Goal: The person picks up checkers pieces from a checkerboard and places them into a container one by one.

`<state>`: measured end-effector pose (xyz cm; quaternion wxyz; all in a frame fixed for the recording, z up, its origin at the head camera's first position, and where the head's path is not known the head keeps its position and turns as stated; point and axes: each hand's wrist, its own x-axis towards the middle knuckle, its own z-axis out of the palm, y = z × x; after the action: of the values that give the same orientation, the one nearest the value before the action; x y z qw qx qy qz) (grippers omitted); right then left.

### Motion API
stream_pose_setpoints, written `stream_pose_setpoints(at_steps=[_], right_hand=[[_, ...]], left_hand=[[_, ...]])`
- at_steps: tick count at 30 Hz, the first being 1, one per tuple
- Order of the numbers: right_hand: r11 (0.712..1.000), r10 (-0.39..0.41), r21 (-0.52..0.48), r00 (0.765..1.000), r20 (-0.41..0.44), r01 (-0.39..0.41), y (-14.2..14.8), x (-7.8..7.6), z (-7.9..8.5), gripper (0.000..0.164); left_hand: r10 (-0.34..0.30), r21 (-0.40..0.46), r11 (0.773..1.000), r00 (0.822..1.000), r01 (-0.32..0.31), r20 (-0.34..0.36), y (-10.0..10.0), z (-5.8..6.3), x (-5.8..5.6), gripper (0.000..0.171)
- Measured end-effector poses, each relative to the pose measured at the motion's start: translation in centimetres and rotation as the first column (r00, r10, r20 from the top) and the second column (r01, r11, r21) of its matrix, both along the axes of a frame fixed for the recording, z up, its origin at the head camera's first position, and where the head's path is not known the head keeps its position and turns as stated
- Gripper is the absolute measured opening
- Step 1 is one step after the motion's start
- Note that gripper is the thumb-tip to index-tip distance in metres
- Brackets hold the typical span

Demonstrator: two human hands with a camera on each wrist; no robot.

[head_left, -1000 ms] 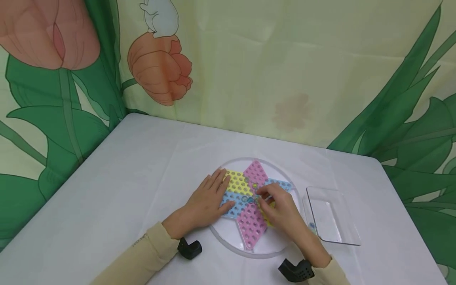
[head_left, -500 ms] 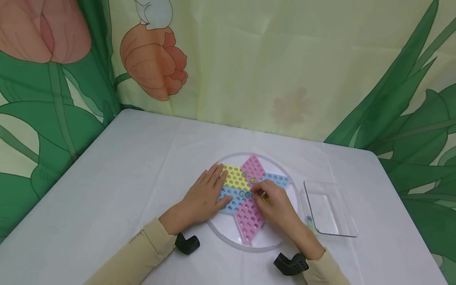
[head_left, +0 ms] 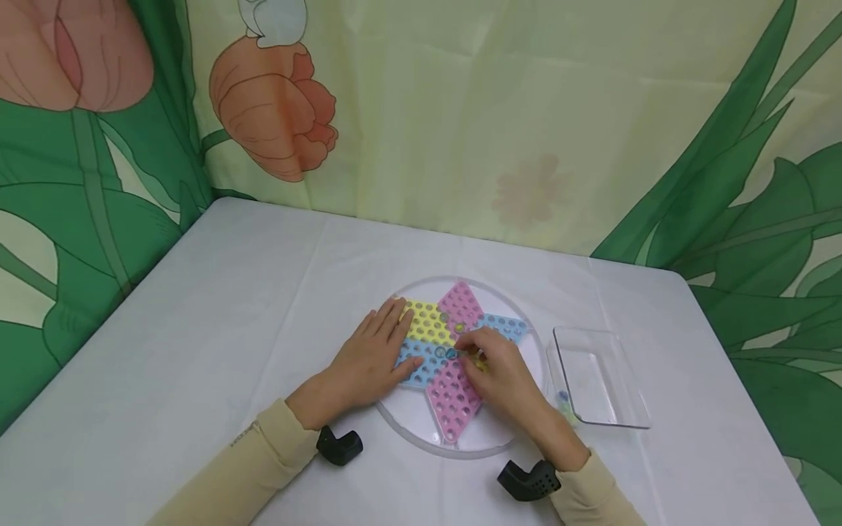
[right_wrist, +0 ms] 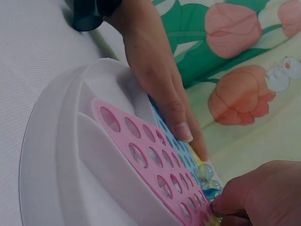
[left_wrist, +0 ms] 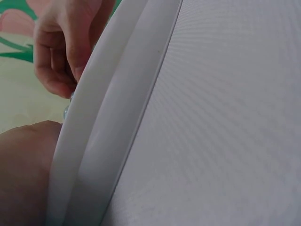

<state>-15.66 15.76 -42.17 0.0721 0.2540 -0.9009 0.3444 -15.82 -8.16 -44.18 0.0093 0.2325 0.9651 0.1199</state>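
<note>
A round white Chinese checkers board [head_left: 411,438] lies on the table, its holed star in pink, yellow and blue. My left hand [head_left: 368,361] rests flat on its left side, fingers straight over the yellow and blue sections. Near the centre sit a clear marble [head_left: 440,352] and a blue marble [head_left: 451,353]; a yellowish marble [head_left: 460,328] lies farther back. Beside the blue one, my right hand [head_left: 503,376] pinches what seems to be a marble, mostly hidden by thumb and forefinger. In the right wrist view the pink section [right_wrist: 146,153] shows its open holes.
Right of the board stands a clear plastic box [head_left: 608,380]. A few blue and greenish marbles [head_left: 564,403] show at its left side, partly behind the right forearm. A flowered curtain [head_left: 421,131] hangs behind the white table [head_left: 276,277].
The head view has shifted slightly. My right hand's fingertips have come down closer to the blue marble at the board's centre. The left hand keeps its place on the board.
</note>
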Motion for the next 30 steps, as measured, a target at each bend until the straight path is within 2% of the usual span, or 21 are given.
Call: stream_pose_setpoints(at_steps=[12, 21, 30], right_hand=[[0.995, -0.041, -0.094, 0.999, -0.007, 0.040, 0.9, 0.2, 1.2, 0.017], [0.985, -0.074, -0.157, 0.997, 0.003, 0.074, 2.4, 0.5, 3.5, 0.018], [0.975, -0.124, -0.184, 0.992, -0.002, 0.121, 3.9, 0.6, 4.7, 0.016]], left_hand=[[-0.002, 0.001, 1.000, 1.000, 0.002, 0.008, 0.0, 0.0, 0.2, 0.078], [-0.004, 0.011, 1.000, 1.000, 0.004, -0.002, -0.1, 0.1, 0.0, 0.078], [-0.002, 0.020, 1.000, 1.000, 0.002, 0.002, -0.1, 0.1, 0.1, 0.078]])
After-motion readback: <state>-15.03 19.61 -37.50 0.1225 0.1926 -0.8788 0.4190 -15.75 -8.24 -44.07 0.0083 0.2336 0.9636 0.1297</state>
